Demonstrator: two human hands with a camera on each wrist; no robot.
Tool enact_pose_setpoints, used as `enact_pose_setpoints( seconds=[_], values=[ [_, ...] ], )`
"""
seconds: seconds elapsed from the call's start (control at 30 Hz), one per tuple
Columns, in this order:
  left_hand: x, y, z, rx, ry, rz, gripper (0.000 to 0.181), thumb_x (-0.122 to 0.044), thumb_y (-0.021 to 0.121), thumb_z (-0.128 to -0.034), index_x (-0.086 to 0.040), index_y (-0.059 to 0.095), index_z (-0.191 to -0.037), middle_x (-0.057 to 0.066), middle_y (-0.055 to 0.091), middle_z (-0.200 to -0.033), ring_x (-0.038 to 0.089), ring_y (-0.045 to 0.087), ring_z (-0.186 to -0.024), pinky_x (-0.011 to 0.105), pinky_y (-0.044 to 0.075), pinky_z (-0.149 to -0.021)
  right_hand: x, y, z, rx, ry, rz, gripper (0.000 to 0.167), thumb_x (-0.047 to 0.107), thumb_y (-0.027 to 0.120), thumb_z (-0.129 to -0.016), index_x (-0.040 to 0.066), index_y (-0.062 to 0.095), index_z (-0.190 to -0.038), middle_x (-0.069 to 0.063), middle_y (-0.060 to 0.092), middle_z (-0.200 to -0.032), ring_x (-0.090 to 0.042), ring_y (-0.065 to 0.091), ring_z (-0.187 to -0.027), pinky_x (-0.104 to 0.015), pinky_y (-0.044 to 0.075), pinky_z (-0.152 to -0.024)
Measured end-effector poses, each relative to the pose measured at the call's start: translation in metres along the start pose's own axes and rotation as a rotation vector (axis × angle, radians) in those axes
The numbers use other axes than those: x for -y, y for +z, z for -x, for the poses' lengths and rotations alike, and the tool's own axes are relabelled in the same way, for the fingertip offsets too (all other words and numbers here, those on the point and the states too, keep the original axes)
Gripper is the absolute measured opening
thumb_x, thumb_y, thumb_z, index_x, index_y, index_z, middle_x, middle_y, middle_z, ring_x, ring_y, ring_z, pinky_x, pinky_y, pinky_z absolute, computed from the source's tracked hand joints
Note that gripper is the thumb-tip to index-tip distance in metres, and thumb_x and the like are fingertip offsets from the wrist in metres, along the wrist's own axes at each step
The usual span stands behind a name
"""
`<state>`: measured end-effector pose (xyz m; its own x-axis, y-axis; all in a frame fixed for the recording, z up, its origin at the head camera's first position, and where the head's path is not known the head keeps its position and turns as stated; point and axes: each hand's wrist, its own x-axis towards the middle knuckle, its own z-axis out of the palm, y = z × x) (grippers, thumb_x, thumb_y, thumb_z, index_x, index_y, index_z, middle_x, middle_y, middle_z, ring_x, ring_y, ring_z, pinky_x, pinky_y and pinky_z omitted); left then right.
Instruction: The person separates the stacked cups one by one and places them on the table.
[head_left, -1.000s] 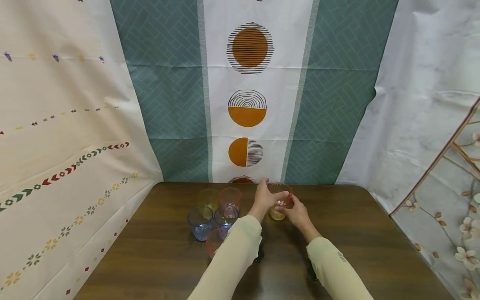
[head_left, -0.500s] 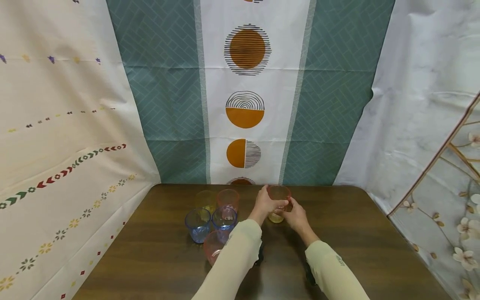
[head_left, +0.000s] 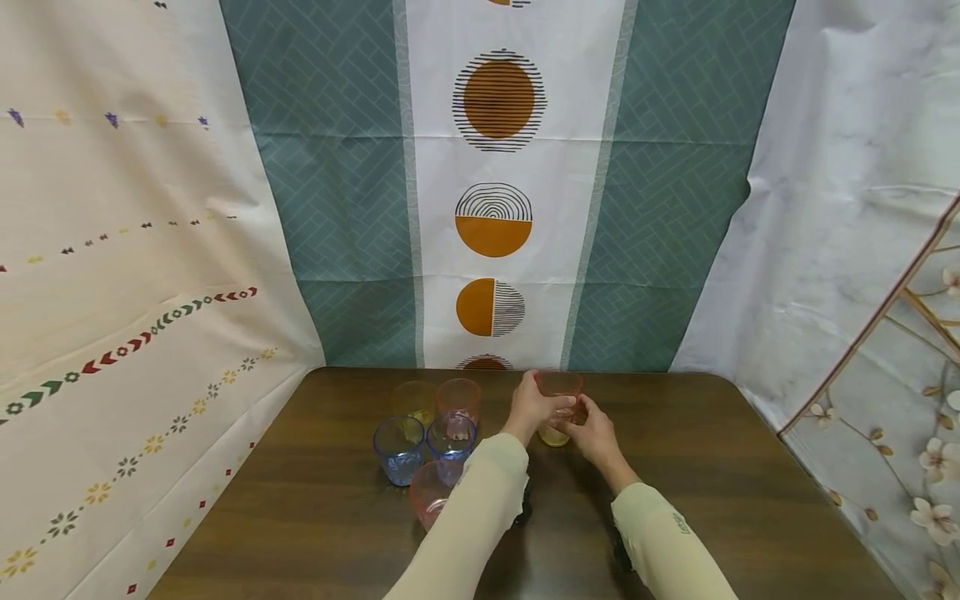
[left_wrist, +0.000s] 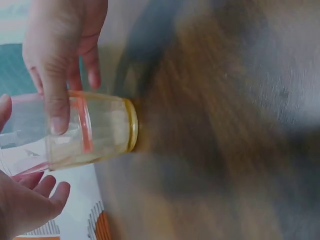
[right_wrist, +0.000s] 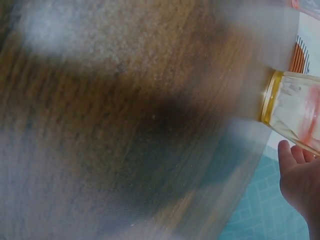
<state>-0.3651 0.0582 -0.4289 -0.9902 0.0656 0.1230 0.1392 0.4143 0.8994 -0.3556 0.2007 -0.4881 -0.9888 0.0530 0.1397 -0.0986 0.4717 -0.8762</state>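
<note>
A pink clear cup sits inside a yellow clear cup, upright at the back of the table. My left hand grips the pink cup's upper part from the left, thumb across its front. From the right, my right hand holds the yellow cup, its thumb laid along the side. In the left wrist view, the pink rim stands well out of the yellow cup. The right wrist view catches the yellow base near the table and part of my right hand.
To the left stand a yellow cup, a pink cup, two blue cups and another pink cup, partly behind my left sleeve. The brown table ends at a hanging patterned cloth.
My left hand has come slightly lower, and its raised finger has settled near the pink cup's rim. The cups on the left keep their places; the head view shifted a little.
</note>
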Motion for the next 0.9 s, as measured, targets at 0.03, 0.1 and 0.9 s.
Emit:
enact_pose_setpoints(
  seconds=[0.03,0.1,0.9],
  values=[
    [-0.002,-0.002,0.000,-0.002,-0.002,0.008,0.078,-0.027,0.087,-0.0781,0.004,0.046,-0.137,0.020,0.056,-0.131,0.035,0.054,-0.118,0.044,0.047,-0.099,0.000,0.000,0.000,0.002,0.000,0.003,0.078,0.027,0.079,-0.087,-0.003,0.039,-0.147,-0.024,0.055,-0.136,-0.038,0.054,-0.122,-0.052,0.045,-0.101],
    [-0.007,-0.007,0.000,-0.007,-0.001,0.005,0.074,-0.029,0.087,-0.0784,0.004,0.049,-0.133,0.018,0.059,-0.126,0.033,0.057,-0.114,0.043,0.049,-0.096,0.000,0.000,0.001,0.007,0.010,0.001,0.082,0.029,0.079,-0.087,-0.005,0.036,-0.148,-0.026,0.052,-0.139,-0.040,0.052,-0.125,-0.053,0.044,-0.102],
    [-0.061,-0.121,-0.024,-0.021,0.080,0.074,0.093,-0.039,0.082,-0.0819,-0.005,0.031,-0.152,0.013,0.045,-0.144,0.028,0.048,-0.128,0.042,0.043,-0.105,0.000,0.001,0.000,0.018,0.028,0.020,0.089,0.029,0.080,-0.086,-0.006,0.030,-0.150,-0.029,0.040,-0.149,-0.045,0.041,-0.135,-0.055,0.037,-0.107]
  ],
)
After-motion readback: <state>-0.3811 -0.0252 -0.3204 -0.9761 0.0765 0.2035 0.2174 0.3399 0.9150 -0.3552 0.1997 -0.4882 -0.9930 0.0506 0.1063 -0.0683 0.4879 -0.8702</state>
